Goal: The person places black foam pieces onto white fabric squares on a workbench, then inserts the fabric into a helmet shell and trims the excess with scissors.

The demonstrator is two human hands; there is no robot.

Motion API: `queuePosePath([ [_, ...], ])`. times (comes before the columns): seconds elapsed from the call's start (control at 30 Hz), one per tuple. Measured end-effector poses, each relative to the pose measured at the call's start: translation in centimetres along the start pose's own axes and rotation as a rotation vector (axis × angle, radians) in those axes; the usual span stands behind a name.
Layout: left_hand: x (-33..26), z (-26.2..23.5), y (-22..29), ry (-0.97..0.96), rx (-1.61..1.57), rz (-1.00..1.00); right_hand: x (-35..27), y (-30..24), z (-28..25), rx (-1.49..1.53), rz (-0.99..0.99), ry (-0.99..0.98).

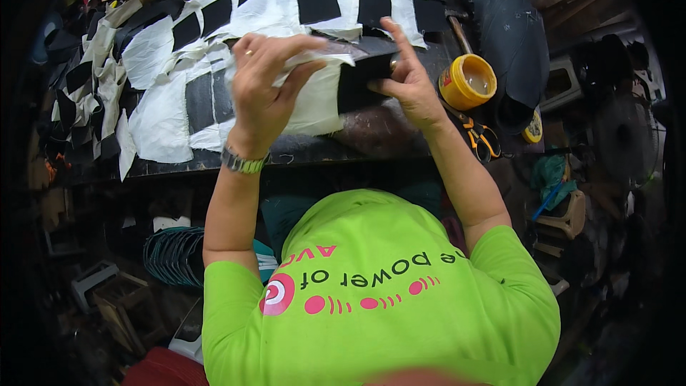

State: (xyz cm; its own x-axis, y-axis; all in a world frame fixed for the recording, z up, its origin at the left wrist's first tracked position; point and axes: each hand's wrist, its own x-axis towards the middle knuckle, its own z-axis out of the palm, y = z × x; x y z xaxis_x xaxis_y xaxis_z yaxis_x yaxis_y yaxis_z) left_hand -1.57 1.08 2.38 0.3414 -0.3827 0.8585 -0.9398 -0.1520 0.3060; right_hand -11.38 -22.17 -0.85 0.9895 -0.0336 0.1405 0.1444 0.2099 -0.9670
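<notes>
Over the near edge of the table I hold a white fabric piece (314,104) joined to, or overlapping, a black square piece (359,87). My left hand (261,89), a watch on its wrist, pinches the upper edge of the white fabric between thumb and fingers. At the black square's right edge, my right hand (414,89) grips with the thumb in front and other fingers behind, while its index finger points up. Beyond both hands, several black squares (319,4) lie on white fabric pieces (264,13) in rough rows.
Right of my right hand stands a yellow tub (468,82) of pale liquid, with orange-handled scissors (482,137) below it. A large black roll (493,21) lines the table's right side. Fabric scraps (107,93) heap up at the left. The dark table (379,132) ends close to my body.
</notes>
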Motion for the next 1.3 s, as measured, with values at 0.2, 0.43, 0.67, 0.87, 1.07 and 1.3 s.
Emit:
queuePosePath([
  [0.2, 0.4, -7.8, -2.2, 0.379, 0.37, -0.198, 8.7, 1.4, 3.9, -0.036, -0.244, -0.039],
  [0.43, -5.3, -13.0, -2.5, 0.386, 0.321, -0.393, 25.2, 7.7, 6.6, -0.323, -0.094, 0.308],
  [0.67, -14.8, -11.0, 0.3, -0.028, 0.209, -0.749, 22.7, 9.6, 12.0, -1.311, -0.633, 0.206],
  [0.87, -15.6, -9.6, 0.3, -0.201, 0.415, -0.667, 16.7, 10.8, 18.7, -1.018, -0.84, -0.56],
  [1.07, -14.9, -8.0, -1.0, -0.338, 0.581, -0.547, 18.4, 12.5, 20.4, -1.205, -0.888, -0.767],
  [1.3, -14.9, -7.8, -1.9, -0.263, 0.526, -0.626, 20.4, 11.8, 22.5, -1.198, -0.749, -0.688],
])
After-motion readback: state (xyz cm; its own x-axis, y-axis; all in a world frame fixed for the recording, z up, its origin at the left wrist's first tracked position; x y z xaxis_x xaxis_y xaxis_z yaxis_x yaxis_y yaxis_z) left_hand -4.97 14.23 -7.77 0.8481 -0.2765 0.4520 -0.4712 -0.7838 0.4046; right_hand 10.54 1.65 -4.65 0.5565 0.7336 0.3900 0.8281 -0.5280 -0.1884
